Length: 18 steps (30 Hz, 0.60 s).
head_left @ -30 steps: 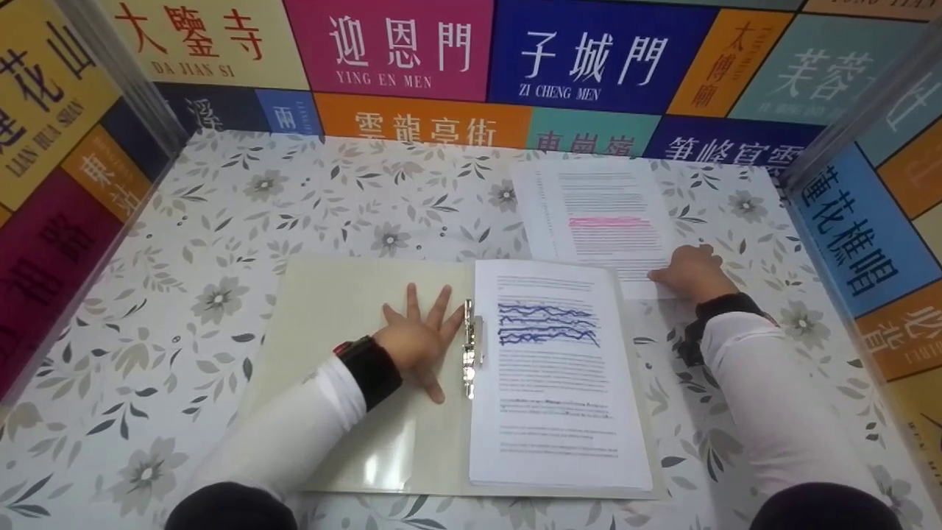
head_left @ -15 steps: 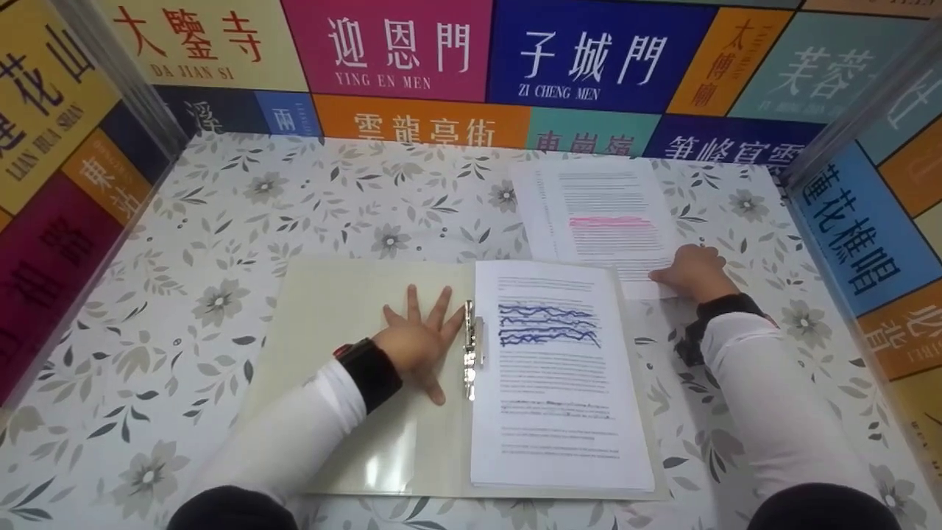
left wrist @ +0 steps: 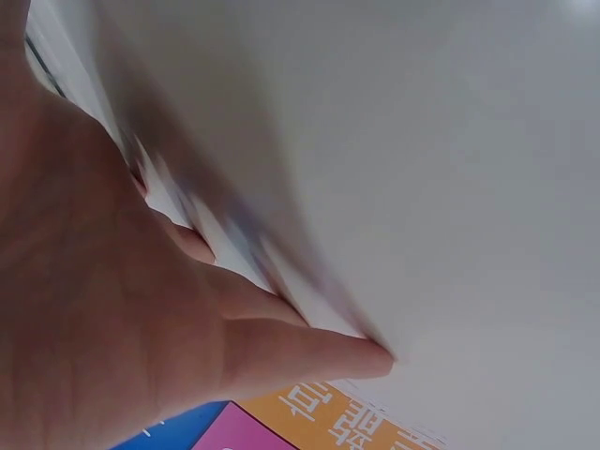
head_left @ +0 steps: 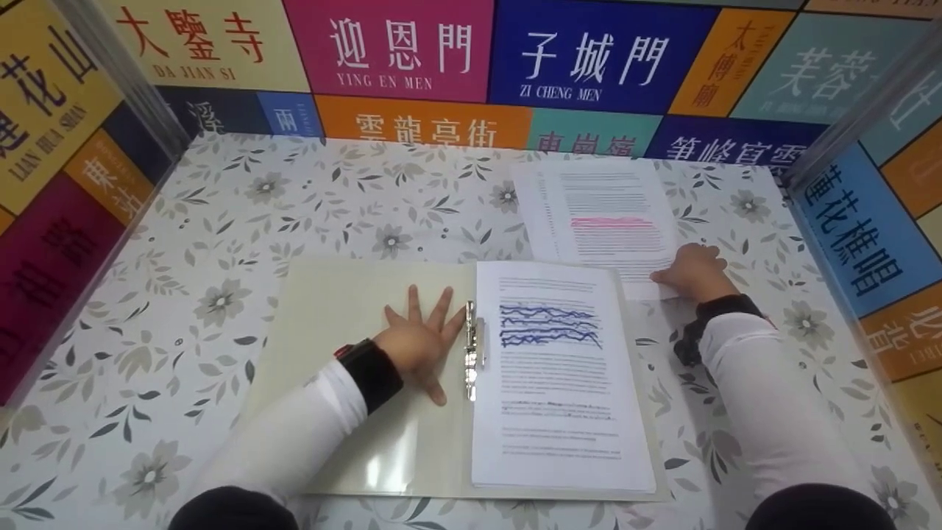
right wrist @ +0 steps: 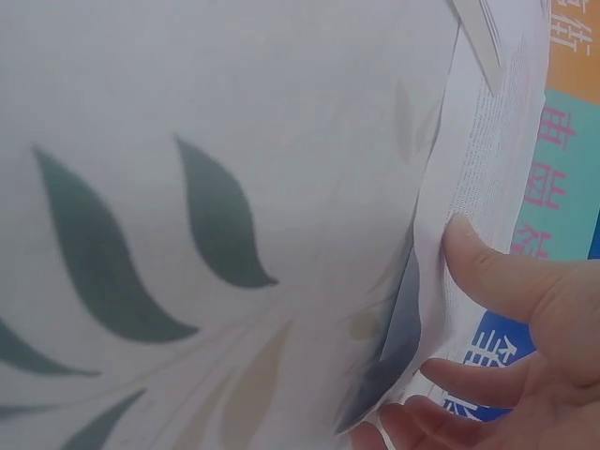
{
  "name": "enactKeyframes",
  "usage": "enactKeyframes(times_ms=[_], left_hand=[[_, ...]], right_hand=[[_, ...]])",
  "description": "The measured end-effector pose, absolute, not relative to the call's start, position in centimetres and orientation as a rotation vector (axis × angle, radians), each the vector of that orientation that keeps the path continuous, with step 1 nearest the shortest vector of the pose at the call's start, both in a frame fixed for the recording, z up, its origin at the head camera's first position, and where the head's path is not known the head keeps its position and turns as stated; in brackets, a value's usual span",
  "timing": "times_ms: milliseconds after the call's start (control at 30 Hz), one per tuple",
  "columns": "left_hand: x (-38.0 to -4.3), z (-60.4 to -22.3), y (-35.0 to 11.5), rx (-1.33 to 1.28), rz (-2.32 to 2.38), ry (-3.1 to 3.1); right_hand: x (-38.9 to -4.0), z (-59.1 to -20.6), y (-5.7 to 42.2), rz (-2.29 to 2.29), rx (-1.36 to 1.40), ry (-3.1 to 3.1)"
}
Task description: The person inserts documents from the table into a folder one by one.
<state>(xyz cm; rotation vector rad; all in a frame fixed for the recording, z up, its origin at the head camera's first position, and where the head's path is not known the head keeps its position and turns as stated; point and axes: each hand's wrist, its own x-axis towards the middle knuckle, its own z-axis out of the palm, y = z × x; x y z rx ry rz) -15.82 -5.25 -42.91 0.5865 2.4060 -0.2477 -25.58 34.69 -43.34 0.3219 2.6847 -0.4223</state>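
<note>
A pale ring-clip folder lies spread on the table, its metal clip along the spine. On its right side sits a stack of printed pages, the top one scribbled with blue lines. My left hand rests with fingers spread on the left cover; the left wrist view has its fingertips touching the smooth surface. Beyond the folder lie loose printed sheets with a pink-highlighted passage, partly under the folder's top edge. My right hand pinches their lower right corner, thumb on top and fingers underneath, the edge slightly raised in the right wrist view.
A floral cloth covers the table. Panels with large characters stand along the back and both sides. Black straps with cameras sit on both wrists, above white sleeves.
</note>
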Motion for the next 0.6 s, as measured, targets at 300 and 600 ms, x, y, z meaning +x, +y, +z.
enactKeyframes(times_ms=[300,600], left_hand=[[-15.89,-42.94,-5.2,0.594,-0.277,2.408],[-15.83,-42.93,-5.26,0.595,-0.261,2.405]], right_hand=[[-25.44,-43.22,34.84,-0.51,0.337,2.693],[-25.49,-43.09,34.99,-0.743,0.399,2.595]])
